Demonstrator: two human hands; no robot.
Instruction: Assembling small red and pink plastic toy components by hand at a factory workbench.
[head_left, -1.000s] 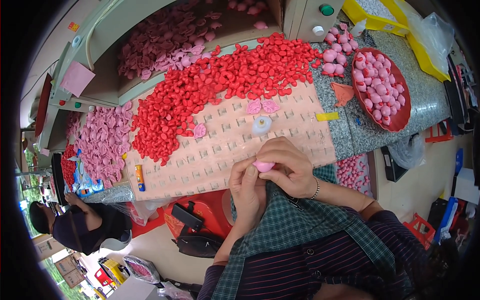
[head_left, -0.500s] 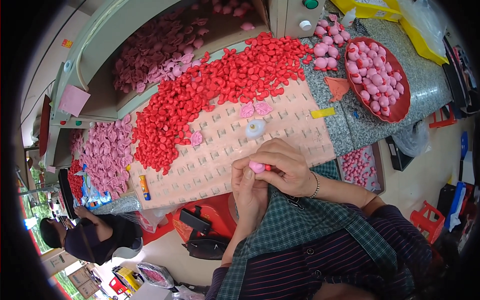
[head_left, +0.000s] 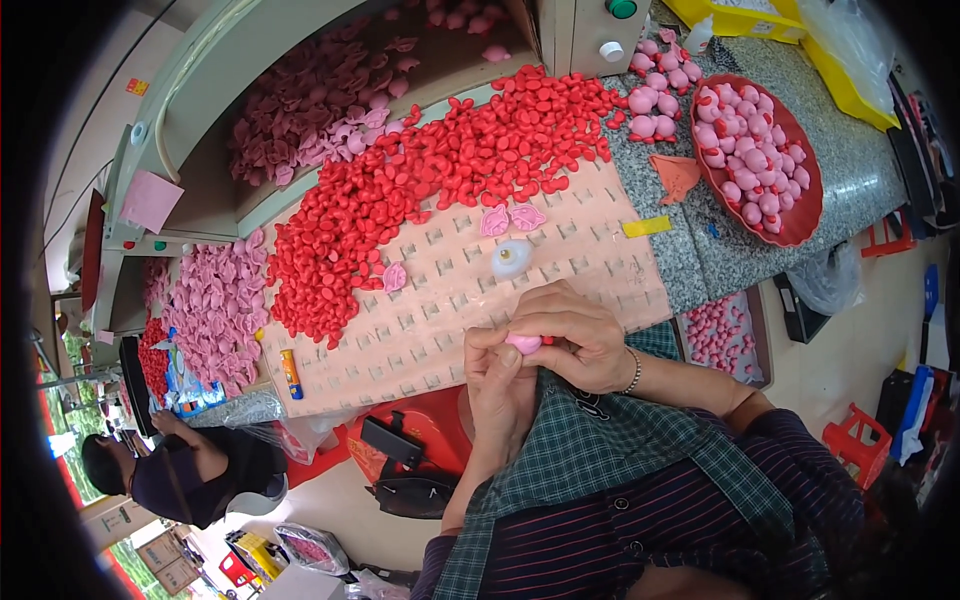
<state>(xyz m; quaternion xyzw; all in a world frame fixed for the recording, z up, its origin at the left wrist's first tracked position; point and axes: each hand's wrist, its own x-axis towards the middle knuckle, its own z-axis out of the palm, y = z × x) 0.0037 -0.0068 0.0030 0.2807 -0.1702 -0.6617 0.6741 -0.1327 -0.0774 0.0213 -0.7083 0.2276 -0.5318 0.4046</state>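
My left hand [head_left: 492, 388] pinches a small round pink toy piece [head_left: 522, 345] between thumb and fingertips. My right hand [head_left: 580, 340] closes on the same piece from the other side, its fingers around a small red part [head_left: 547, 340] at the ball's edge. Whether that part is fixed in the ball cannot be seen. Just beyond my hands, a whitish oval piece [head_left: 511, 262] with a yellowish middle lies on the pale pink mat [head_left: 450, 330]. Past it are two flat pink pieces [head_left: 509, 219], with a single pink one [head_left: 395, 277] farther left.
Red pieces [head_left: 450, 150] heap along the mat's far side, pink pieces [head_left: 215, 310] at left. A red bowl [head_left: 812, 200] of pink-and-red figures stands right, beside a yellow tray [head_left: 850, 85]. A glue stick [head_left: 290, 374] lies near-left. Another person [head_left: 205, 465] sits at left.
Both hands have shifted slightly toward me and to the right with the pink piece. It has turned a little, and less of the red part shows between my fingers.
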